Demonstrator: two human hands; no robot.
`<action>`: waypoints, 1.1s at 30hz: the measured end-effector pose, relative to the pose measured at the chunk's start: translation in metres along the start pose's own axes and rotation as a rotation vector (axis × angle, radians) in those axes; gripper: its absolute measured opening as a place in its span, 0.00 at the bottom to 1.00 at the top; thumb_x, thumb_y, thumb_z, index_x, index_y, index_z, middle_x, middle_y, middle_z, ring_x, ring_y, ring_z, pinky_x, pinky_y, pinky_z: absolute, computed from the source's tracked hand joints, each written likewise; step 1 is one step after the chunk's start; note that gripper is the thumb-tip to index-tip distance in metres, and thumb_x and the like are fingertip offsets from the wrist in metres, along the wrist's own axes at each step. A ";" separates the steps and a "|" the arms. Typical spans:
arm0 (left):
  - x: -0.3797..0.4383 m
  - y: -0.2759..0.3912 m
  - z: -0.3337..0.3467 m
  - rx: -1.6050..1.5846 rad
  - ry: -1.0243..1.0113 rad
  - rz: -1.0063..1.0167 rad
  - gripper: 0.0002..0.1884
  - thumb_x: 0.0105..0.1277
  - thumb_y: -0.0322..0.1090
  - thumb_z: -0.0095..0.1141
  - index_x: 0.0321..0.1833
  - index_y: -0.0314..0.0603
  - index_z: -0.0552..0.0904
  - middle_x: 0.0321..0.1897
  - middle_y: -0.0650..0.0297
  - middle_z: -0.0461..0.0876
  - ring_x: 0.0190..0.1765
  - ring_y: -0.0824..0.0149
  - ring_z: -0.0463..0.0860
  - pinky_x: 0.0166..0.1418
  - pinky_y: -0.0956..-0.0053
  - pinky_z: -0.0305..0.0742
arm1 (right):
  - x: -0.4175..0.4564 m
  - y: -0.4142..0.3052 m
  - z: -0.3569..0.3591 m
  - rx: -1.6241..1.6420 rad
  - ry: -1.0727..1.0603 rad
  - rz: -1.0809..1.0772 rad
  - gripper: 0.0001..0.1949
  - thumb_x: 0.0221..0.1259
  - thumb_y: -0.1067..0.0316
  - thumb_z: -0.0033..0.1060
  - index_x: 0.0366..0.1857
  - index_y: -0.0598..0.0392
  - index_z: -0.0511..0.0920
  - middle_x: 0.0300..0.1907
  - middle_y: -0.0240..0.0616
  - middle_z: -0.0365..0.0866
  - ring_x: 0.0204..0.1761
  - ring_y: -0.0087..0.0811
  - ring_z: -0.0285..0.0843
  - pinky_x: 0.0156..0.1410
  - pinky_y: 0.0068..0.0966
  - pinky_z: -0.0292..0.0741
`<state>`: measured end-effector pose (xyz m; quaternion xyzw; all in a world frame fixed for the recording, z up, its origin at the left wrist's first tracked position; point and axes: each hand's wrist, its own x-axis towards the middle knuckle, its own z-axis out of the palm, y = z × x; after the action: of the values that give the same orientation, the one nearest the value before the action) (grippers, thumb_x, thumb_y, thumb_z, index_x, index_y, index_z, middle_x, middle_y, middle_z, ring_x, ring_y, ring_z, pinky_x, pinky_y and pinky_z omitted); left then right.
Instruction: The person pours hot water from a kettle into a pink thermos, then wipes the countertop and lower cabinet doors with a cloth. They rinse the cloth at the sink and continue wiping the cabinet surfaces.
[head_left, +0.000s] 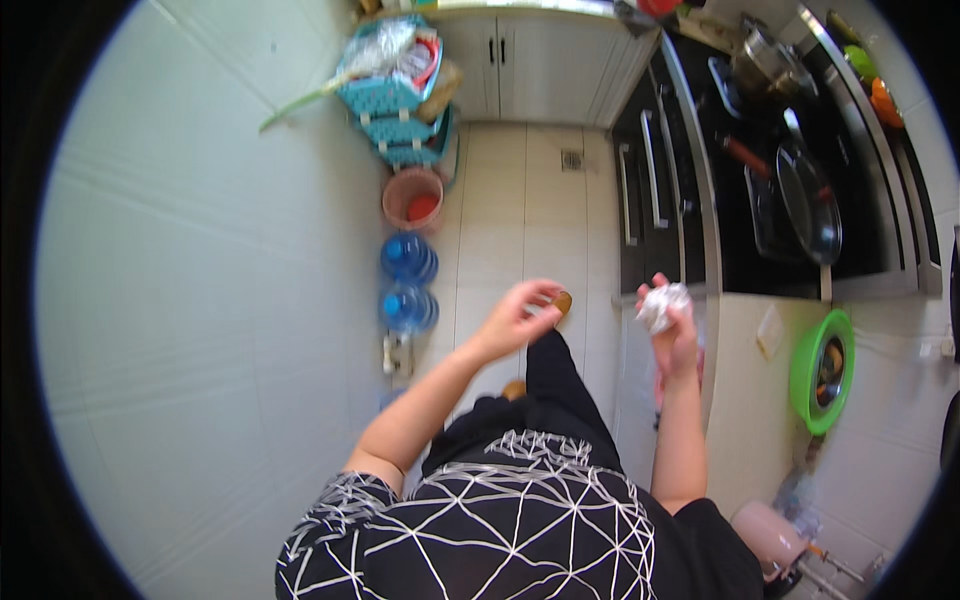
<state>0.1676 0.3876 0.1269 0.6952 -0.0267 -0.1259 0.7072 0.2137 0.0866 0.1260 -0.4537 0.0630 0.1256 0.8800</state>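
Note:
In my right hand (677, 341) is a crumpled white wad (664, 307), which looks like tissue or thin cloth. The fingers curl around it, close to the corner of the counter beside the stove. My left hand (523, 315) hangs in the air over the tiled floor (495, 225). Its fingers are bent and apart, and nothing shows between them. Below the left fingertips, the tip of a brown shoe (562, 301) is visible on the floor.
To the right are a black stovetop (862, 217) with a frying pan (808, 202) and a steel pot (757, 64), and a counter (750, 405) bearing a green basin (801, 375). Along the left wall stand blue water bottles (409, 307), a pink bucket (397, 214) and a turquoise basket rack (382, 97).

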 end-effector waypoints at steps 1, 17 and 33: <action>0.026 0.009 0.008 -0.038 -0.049 0.024 0.23 0.71 0.32 0.61 0.68 0.42 0.74 0.61 0.61 0.77 0.58 0.69 0.79 0.56 0.73 0.80 | 0.016 0.001 0.015 -0.006 -0.018 0.019 0.22 0.70 0.65 0.54 0.66 0.55 0.67 0.73 0.47 0.65 0.68 0.47 0.73 0.69 0.42 0.75; 0.375 0.099 -0.146 0.177 0.057 0.085 0.35 0.61 0.32 0.72 0.71 0.42 0.71 0.65 0.61 0.72 0.67 0.65 0.74 0.58 0.72 0.80 | 0.424 -0.045 0.173 -0.488 -0.378 -0.091 0.14 0.72 0.64 0.62 0.55 0.57 0.84 0.70 0.42 0.70 0.70 0.34 0.69 0.73 0.33 0.67; 0.620 0.108 -0.490 0.605 0.581 0.008 0.18 0.69 0.26 0.54 0.62 0.39 0.78 0.59 0.56 0.76 0.61 0.60 0.78 0.60 0.69 0.76 | 0.981 0.020 0.137 -1.966 0.413 -0.493 0.31 0.76 0.47 0.45 0.75 0.56 0.63 0.78 0.51 0.58 0.80 0.53 0.52 0.82 0.54 0.47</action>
<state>0.8864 0.7328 0.1331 0.8781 0.1352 0.0917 0.4497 1.1496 0.3695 -0.0308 -0.9853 -0.0122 -0.1424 0.0938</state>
